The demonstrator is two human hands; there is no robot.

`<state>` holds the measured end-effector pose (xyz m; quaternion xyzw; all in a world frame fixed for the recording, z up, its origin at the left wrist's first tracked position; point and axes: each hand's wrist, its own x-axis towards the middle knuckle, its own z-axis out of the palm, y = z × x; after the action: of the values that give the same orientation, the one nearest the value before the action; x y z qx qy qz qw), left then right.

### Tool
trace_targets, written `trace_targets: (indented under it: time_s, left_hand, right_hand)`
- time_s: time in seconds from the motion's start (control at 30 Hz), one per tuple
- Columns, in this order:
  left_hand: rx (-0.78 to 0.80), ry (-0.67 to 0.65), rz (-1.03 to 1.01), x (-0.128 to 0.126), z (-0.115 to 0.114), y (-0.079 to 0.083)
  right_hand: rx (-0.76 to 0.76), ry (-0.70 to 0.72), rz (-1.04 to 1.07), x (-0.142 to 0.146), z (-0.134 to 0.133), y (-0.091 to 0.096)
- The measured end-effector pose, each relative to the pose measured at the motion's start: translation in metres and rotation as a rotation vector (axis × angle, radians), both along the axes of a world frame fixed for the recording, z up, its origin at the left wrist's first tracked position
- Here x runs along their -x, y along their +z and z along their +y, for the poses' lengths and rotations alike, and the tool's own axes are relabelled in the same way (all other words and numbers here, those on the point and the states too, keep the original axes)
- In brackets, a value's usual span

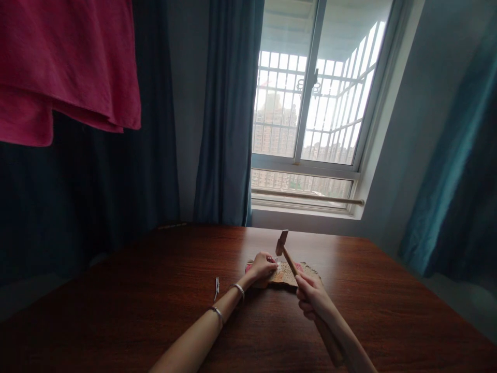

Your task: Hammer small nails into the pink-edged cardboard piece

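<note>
A small hammer (282, 243) with a wooden handle is gripped by my right hand (310, 295), its metal head raised just above a flat piece of brown cardboard (285, 274) on the table. My left hand (264, 265) rests on the cardboard's left part, fingers pinched together on something too small to make out, right under the hammer head. A pink patch (248, 268) shows at the cardboard's left edge. Two bracelets sit on my left forearm.
The dark wooden table (155, 300) stretches wide around the work. A small metal tool (217, 288) lies left of my left wrist. Blue curtains flank a barred window (310, 103) behind. A pink cloth (66, 62) hangs at the upper left.
</note>
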<state>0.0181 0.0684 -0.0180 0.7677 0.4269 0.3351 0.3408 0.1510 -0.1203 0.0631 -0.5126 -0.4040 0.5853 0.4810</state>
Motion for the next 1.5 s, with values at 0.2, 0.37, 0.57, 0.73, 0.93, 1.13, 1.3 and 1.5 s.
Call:
trace_targets:
  time_s: [0.2, 0.37, 0.57, 0.73, 0.93, 1.13, 1.3, 1.5]
  left_hand:
    - [0.009, 0.012, -0.023, 0.000, 0.000, 0.000]
    - [0.013, 0.002, -0.017, 0.001, -0.002, 0.003]
    - [-0.002, 0.000, -0.002, 0.001, -0.003, 0.005]
    - [-0.013, -0.011, -0.037, 0.000, -0.002, 0.001]
    - [0.012, -0.011, -0.022, -0.001, 0.001, -0.002]
    - [-0.022, -0.003, -0.009, -0.001, 0.004, -0.005]
    - [-0.013, -0.006, -0.014, -0.002, 0.004, -0.006]
    - [-0.008, 0.000, -0.021, 0.000, 0.002, -0.004]
  right_hand:
    - [0.005, -0.018, 0.014, -0.002, 0.003, -0.005]
    - [0.029, -0.002, 0.014, -0.003, 0.005, -0.006]
    - [-0.002, -0.006, 0.020, -0.003, 0.003, -0.005]
    - [0.024, 0.026, -0.005, -0.001, 0.001, -0.004]
    - [-0.001, 0.020, -0.022, 0.000, 0.000, -0.006]
    - [-0.024, 0.018, 0.023, -0.003, 0.004, -0.011]
    - [0.000, 0.030, 0.014, -0.005, 0.004, -0.015]
    - [-0.019, -0.013, -0.013, -0.005, 0.004, -0.010]
